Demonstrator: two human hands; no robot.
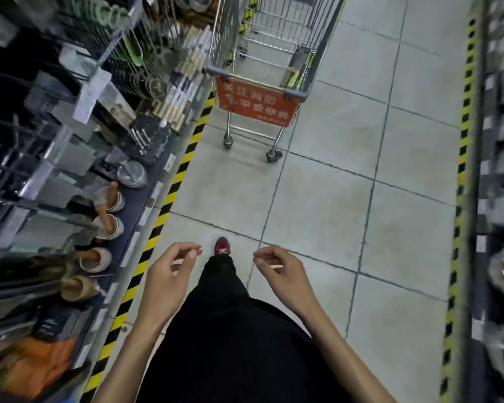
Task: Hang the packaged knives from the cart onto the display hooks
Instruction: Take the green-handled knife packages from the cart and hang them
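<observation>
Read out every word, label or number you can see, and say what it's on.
"关注消防": top line of the red sign on the cart.
"平安你我": the sign's second line, slightly blurred.
The sign's small bottom line: too blurred to read.
Shelf tags: blurred, unreadable.
Script on the black box: too small to read.
Knife pack in the cart: unreadable.

My left grip (pixel 169 274) and right grip (pixel 280 271) hang empty, fingers loosely curled, above the tiled floor (pixel 332 199); a packaged knife (pixel 298 68) leans in the cart (pixel 226 33) ahead.
</observation>
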